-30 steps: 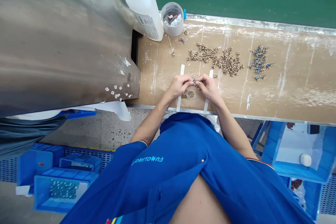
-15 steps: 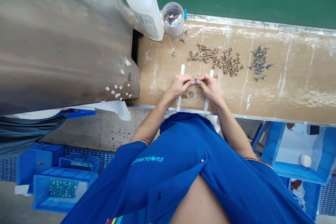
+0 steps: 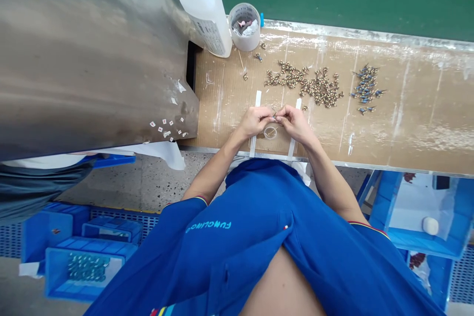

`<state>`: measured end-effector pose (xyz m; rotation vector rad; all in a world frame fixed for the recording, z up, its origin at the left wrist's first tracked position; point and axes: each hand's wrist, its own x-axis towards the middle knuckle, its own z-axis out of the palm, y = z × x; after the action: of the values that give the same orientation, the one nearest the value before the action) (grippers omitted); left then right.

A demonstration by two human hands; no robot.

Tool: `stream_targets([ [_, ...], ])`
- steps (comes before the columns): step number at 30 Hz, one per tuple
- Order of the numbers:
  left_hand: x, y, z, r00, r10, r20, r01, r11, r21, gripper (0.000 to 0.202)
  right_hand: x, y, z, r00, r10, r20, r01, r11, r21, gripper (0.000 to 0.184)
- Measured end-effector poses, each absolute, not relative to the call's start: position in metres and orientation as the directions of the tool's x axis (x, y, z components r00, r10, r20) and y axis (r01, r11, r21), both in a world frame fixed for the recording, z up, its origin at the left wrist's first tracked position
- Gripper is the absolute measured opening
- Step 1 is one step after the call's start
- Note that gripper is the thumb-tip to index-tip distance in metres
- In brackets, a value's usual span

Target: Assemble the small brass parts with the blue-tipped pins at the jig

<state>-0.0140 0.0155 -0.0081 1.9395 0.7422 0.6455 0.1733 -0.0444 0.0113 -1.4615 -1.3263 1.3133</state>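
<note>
Pinching a tiny metal part (image 3: 274, 116) — the left hand (image 3: 255, 121) and right hand (image 3: 295, 122) press their fingertips (image 3: 278, 117) together on it, as a second ago. Brass fittings (image 3: 303, 84) lie heaped just beyond.

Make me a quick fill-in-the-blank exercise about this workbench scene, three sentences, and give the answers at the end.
The white plastic bottle has a blue ____ on top.
The small blue-and-metal parts lie to the person's ____ of the pile of small brass-coloured parts.
The left hand and right hand meet at their ____ on a tiny metal part above the cardboard-covered bench top.

Answers: cap; right; fingertips.
</note>
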Motion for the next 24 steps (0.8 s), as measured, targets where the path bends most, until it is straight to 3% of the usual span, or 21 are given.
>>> stream_targets([
  [6, -0.013, 0.015, -0.009, 0.666, 0.729, 0.158, 0.212, -0.388, 0.897, 0.025, 0.175, -0.044, 0.008, -0.06, 0.981, -0.185, 0.232, -0.166, -0.958, 0.014],
  [24, -0.013, 0.013, -0.001, 0.641, 0.758, 0.118, 0.246, -0.349, 0.904, 0.025, 0.172, -0.048, 0.001, 0.029, 0.991, -0.134, 0.096, -0.136, -0.986, 0.026],
])
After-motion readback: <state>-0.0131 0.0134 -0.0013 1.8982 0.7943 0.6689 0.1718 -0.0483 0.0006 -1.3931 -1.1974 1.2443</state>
